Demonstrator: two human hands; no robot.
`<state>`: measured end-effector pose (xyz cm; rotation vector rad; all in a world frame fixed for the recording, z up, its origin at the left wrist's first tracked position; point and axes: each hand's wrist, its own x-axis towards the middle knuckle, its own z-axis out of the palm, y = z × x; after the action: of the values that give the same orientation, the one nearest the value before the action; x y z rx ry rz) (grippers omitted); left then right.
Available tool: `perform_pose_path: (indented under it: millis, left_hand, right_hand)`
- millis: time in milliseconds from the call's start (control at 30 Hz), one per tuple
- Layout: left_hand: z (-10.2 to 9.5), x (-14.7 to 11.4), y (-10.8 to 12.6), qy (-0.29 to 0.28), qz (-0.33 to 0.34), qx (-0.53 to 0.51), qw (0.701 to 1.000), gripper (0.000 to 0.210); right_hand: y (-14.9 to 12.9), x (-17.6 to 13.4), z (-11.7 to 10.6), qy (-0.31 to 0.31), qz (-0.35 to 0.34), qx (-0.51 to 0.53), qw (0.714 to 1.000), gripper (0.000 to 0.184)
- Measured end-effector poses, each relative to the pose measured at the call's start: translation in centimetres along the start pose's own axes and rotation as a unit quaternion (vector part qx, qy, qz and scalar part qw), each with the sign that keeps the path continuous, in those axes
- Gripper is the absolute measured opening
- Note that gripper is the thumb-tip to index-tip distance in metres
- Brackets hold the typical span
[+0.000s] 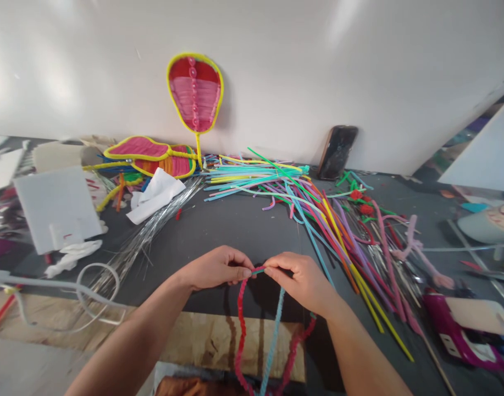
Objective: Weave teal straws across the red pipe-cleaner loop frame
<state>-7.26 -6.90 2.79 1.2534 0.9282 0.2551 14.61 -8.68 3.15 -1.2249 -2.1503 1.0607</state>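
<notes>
Between my two hands runs a short stretch of red and teal twisted pipe cleaner [258, 270]. My left hand [221, 268] pinches it between thumb and forefinger on the left. My right hand [299, 278] pinches it a few centimetres to the right. A red fuzzy strand [241, 319] hangs below my left fingers, curving down toward my lap. Under my right hand a light blue twisted strand [273, 335] hangs down, and a second dark red strand [295, 349] loops beside it. Their lower ends leave the picture at the bottom.
Loose coloured pipe cleaners [255, 179] lie across the back and right. Bare wires [153, 220] fan out on the left. A pink and red yellow-rimmed paddle shape [196, 93] stands against the white wall; a phone [338, 152] leans there too. A purple glue gun [458, 335] lies right.
</notes>
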Motion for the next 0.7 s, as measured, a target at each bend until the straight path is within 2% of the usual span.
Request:
perform_pose_path:
  millis: [133, 233, 367, 467, 567, 633, 700]
  left_hand:
    - [-0.1, 0.1, -0.1, 0.003, 0.002, 0.022, 1.000, 0.025]
    - [-0.3, 0.4, -0.4, 0.007, 0.004, 0.015, 1.000, 0.027]
    - [-0.7, 0.8, -1.0, 0.001, -0.009, -0.025, 1.000, 0.030]
    - [-1.0, 0.9, -1.2, 0.001, -0.003, -0.050, 0.999, 0.029]
    - [-1.1, 0.8, -1.2, 0.010, 0.003, -0.078, 0.997, 0.028]
    - [-1.1, 0.8, -1.2, 0.011, 0.008, -0.088, 0.996, 0.028]
    - [-1.2, 0.7, -1.3, 0.009, 0.014, -0.092, 0.996, 0.027]
  right_hand:
    - [0.2, -0.1, 0.4, -0.004, -0.003, 0.004, 1.000, 0.017]
    - [1.1, 0.2, -0.4, 0.053, 0.020, 0.080, 0.995, 0.026]
    - [3.1, 2.6, -4.3, 0.188, 0.071, 0.196, 0.960, 0.053]
    - [5.1, 5.3, -8.1, 0.272, 0.121, 0.203, 0.933, 0.063]
    - [6.8, 7.5, -10.5, 0.308, 0.168, 0.195, 0.916, 0.067]
    - [7.3, 7.9, -11.0, 0.317, 0.179, 0.176, 0.914, 0.066]
    - [7.0, 7.3, -10.7, 0.302, 0.169, 0.147, 0.927, 0.056]
